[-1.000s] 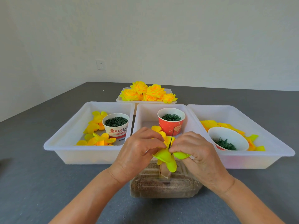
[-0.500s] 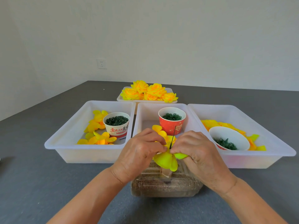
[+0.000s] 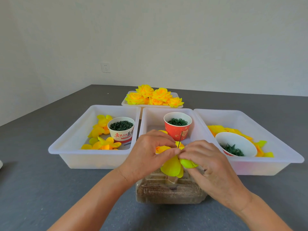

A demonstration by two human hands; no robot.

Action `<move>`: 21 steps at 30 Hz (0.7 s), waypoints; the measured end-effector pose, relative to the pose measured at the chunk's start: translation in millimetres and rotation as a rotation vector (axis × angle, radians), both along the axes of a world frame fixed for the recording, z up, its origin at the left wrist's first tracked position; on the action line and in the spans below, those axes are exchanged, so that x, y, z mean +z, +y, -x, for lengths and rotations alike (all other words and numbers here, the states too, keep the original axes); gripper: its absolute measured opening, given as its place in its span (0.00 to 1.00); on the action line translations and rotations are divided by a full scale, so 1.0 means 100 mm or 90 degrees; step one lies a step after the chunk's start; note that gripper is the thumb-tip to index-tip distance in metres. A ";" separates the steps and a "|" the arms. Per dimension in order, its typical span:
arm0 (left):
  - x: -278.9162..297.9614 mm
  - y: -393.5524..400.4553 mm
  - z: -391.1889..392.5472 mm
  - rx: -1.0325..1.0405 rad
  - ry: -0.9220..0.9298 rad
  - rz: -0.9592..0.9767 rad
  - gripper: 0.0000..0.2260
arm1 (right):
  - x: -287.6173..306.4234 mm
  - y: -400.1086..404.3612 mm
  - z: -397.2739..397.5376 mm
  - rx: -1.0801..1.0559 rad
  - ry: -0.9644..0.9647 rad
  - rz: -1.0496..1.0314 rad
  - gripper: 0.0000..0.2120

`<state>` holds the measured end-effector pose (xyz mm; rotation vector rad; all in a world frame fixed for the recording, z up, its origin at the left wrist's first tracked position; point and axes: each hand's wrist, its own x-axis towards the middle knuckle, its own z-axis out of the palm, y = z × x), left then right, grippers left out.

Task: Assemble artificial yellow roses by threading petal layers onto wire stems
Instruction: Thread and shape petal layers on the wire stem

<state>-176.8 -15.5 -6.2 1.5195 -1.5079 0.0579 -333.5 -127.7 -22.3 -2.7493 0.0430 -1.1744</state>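
Note:
A yellow petal layer (image 3: pixel 171 166) sits on a thin dark wire stem (image 3: pixel 180 141) that rises between my hands. My left hand (image 3: pixel 148 154) and my right hand (image 3: pixel 208 162) meet at the wire, both pinching the petals with fingertips touching. The wire stands over a clear plastic box (image 3: pixel 168 190) filled with brown grains, just in front of me. Much of the flower is hidden behind my fingers.
Three white trays stand side by side: the left tray (image 3: pixel 66 144) holds loose yellow petals and a white cup of green rings (image 3: pixel 121 129), the middle one a red cup (image 3: pixel 177 126), the right tray (image 3: pixel 283 147) petals and a white bowl (image 3: pixel 235 145). Finished roses (image 3: pixel 154 96) lie behind.
My hands stay on the flower; the fingers have shifted slightly and the lower petals hang a little further down. The view has barely moved.

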 end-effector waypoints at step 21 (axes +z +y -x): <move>-0.07 -0.10 -0.06 -0.073 0.175 -0.144 0.02 | -0.04 0.03 0.02 0.035 -0.040 -0.174 0.10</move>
